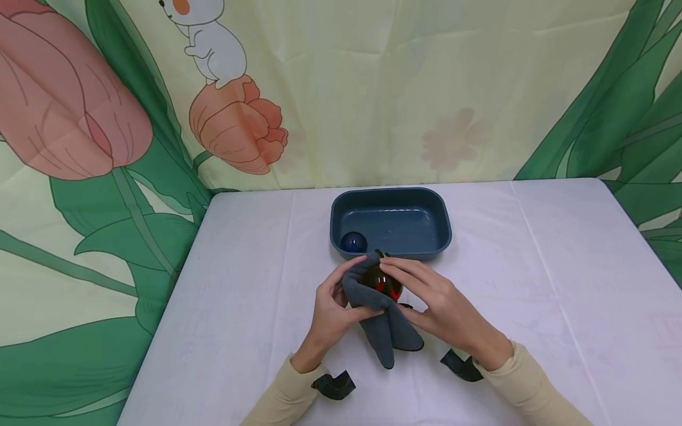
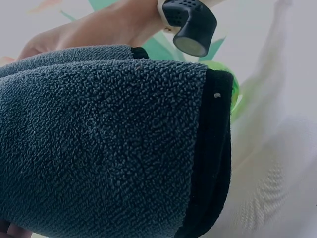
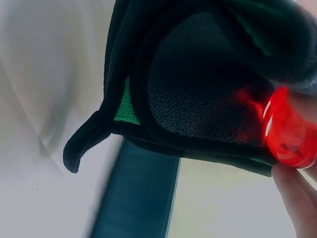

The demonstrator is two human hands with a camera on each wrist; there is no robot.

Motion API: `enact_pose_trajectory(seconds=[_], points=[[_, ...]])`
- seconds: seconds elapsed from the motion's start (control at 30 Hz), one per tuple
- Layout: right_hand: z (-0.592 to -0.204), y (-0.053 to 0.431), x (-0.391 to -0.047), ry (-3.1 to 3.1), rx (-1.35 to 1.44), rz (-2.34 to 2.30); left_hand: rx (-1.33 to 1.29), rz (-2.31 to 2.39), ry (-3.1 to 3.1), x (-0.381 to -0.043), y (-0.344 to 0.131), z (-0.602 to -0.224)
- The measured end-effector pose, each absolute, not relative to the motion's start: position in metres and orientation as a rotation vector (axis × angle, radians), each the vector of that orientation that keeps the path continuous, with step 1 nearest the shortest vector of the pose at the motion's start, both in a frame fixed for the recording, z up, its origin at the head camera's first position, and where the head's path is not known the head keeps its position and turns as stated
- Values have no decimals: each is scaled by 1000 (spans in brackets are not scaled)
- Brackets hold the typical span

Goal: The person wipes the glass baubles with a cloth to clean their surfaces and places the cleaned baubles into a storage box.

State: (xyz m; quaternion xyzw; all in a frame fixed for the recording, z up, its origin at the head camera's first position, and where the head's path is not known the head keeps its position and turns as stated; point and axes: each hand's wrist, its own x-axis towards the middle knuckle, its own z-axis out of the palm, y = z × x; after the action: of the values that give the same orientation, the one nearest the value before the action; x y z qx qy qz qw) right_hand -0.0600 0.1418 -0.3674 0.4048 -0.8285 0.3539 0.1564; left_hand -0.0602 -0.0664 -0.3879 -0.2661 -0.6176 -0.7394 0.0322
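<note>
A grey-blue plush cloth (image 1: 369, 300) with dark edging is gripped by my left hand (image 1: 333, 310), thumb on its near side and fingers along its left. Within its folds sits a glossy, see-through red ball (image 1: 385, 283). My right hand (image 1: 439, 300) holds the ball's right side with fingers above and thumb below. The right wrist view shows the red ball (image 3: 289, 131) against the cloth's dark inner face (image 3: 198, 89). Cloth (image 2: 109, 144) fills much of the left wrist view, with a bright green curved edge (image 2: 235, 94) peeking out behind it.
A dark blue rectangular tray (image 1: 421, 254) stands just beyond the hands, with a shiny dark blue ball (image 1: 354, 242) in its near left corner. White cloth covers the table (image 1: 240, 296). Behind hangs a flower-printed curtain (image 1: 362, 106). Black devices (image 1: 334, 386) sit at both wrists.
</note>
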Motion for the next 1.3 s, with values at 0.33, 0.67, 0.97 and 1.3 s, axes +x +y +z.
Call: enact_pose_trajectory(seconds=[0.33, 0.67, 0.97, 1.3], points=[[-363, 144, -66, -2301, 1132, 1095, -759, -2233, -1937, -61, -71, -388], [-358, 148, -71, -2390, 1061, 1089, -713, -2236, -1953, -62, -74, -388], [-352, 152, -80, -2428, 1021, 1044, -680, -2213, -1985, -60, -78, -389], [-348, 157, -95, -2466, 1002, 928, -613, -2215, -2027, -58, -85, -392]])
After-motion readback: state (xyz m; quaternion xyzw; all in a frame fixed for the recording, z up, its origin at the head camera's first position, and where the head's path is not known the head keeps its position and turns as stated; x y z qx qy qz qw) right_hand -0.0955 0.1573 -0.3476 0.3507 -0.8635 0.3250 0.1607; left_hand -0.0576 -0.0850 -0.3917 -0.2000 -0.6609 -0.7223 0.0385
